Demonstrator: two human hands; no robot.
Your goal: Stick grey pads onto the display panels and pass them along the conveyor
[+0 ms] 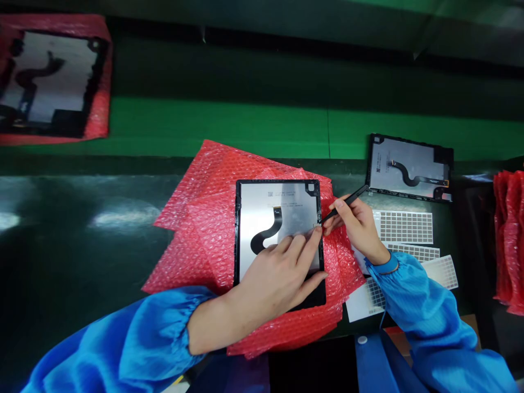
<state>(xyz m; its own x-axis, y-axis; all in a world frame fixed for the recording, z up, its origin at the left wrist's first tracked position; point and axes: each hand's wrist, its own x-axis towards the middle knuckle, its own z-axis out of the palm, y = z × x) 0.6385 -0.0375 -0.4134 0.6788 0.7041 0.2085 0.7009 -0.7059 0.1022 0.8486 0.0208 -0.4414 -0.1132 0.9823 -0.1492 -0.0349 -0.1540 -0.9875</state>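
A tablet screen panel [266, 218] lies back side up on red bubble wrap [196, 229], silver with a black curved flex cable. My left hand [278, 273] rests flat on its lower part, fingers stretched out, the forefinger tip pressing near the panel's right edge. My right hand [356, 224] is closed on black tweezers [346, 203], whose tip touches the panel's right edge next to that fingertip. Both arms wear blue sleeves.
A second panel [409, 166] lies at the right on the dark bench. White sheets of small stickers [405, 226] sit beside my right hand. More red bubble wrap [510, 234] is stacked at the far right. Another panel on red wrap [49, 82] sits on the green conveyor, upper left.
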